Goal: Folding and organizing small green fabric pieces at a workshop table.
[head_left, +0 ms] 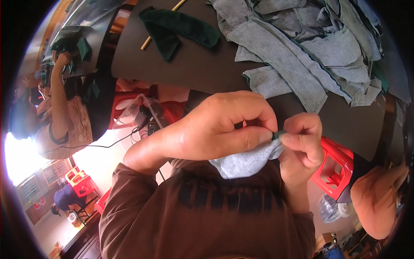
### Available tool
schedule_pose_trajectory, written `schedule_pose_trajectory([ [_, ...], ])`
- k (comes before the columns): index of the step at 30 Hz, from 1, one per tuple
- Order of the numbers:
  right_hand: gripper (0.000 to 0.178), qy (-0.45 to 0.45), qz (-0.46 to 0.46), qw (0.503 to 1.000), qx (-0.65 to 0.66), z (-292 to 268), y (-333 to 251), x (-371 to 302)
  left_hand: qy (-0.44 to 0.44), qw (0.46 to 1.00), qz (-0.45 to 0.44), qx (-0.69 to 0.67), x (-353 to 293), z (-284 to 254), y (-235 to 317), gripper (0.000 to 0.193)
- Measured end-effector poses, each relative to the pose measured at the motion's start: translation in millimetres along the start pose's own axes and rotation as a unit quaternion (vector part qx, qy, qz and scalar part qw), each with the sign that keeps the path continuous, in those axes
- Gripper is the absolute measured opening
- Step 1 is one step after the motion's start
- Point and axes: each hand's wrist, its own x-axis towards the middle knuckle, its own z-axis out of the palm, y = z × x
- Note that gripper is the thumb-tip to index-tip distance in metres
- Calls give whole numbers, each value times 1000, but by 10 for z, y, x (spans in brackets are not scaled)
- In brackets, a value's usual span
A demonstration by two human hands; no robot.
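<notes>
A piece of grey fabric with a dark green side (pixel 246 164) hangs between my two hands, in front of my chest. My left hand (pixel 228 123) pinches its green edge between thumb and index finger. Close beside it, my right hand (pixel 304 144) pinches the same edge, so the fingertips of both hands nearly meet. The lower part of the cloth droops below my left hand. Part of the fabric is hidden behind my fingers.
On the dark table (pixel 207 69) lies a heap of grey fabric strips (pixel 297 56). A dark green velvet strip (pixel 185 28) and a thin wooden stick (pixel 148 41) lie at the far left. A red stool (pixel 334 166) stands at right. Other people (pixel 64 112) sit nearby.
</notes>
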Motion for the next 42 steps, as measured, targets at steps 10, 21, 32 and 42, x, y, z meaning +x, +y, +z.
schedule_pose_trajectory([
  [10,49,70,35,997,-6,245,-2,-58,217,952,142,159,25,244,-271,13],
  [21,16,95,159,983,6,74,-62,-5,114,898,-117,-409,-99,175,-155,8],
  [32,15,66,275,935,213,48,-182,37,56,827,-130,-545,-68,151,-300,18],
  [42,16,88,283,946,133,140,-149,60,149,983,69,86,-173,312,-244,31],
])
